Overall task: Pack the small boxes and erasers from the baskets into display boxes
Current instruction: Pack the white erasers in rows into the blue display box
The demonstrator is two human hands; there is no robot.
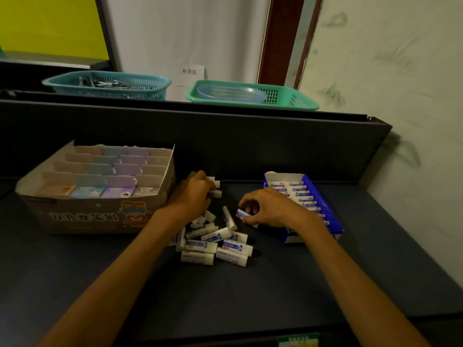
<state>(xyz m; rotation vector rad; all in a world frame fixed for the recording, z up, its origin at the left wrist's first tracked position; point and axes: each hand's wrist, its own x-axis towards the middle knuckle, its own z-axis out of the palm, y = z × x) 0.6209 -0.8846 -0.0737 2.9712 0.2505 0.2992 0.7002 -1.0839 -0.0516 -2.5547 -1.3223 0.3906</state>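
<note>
A loose pile of white erasers (215, 242) with blue sleeves lies on the dark shelf between my arms. My left hand (194, 194) is closed over a few erasers at the far end of the pile. My right hand (265, 207) pinches a single eraser (242, 213) by its end, just left of the blue display box (325, 209), which holds a row of erasers. A large grey cardboard display box (100, 211) at the left holds rows of small pastel boxes.
Two plastic baskets stand on the ledge behind: a teal basket (107, 83) with dark metal items and a green basket (253, 95) holding a translucent lid. A paper sign (189, 76) leans between them. The wall closes in on the right.
</note>
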